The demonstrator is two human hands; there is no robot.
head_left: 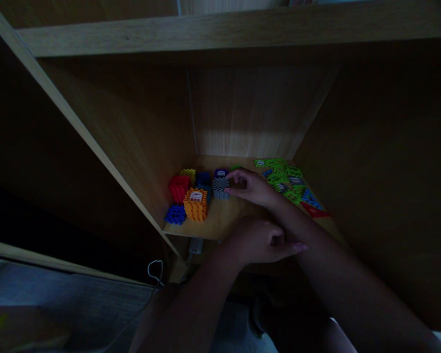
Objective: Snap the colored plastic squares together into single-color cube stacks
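Observation:
My right hand (252, 186) reaches onto the wooden shelf with thumb and fingers against the right side of a grey building tile (221, 183). That tile tops a stack of grey interlocking plastic tiles. A purple tile (221, 172) with a white window pattern shows just behind it. My left hand (260, 240) hovers in front of the shelf edge, below my right forearm. Its fingers are loosely curled and the thumb sticks out to the right; nothing shows in it. Left of the grey stack stands an orange tile stack (196, 205).
Red tiles (179, 189), yellow tiles (187, 173) and blue tiles (175, 214) stand at the shelf's left. Green tiles (279, 174) lie spread at the right, with red triangular pieces (315, 210) nearer the front. An upper shelf board (220, 34) crosses overhead. A white cable (155, 264) hangs below.

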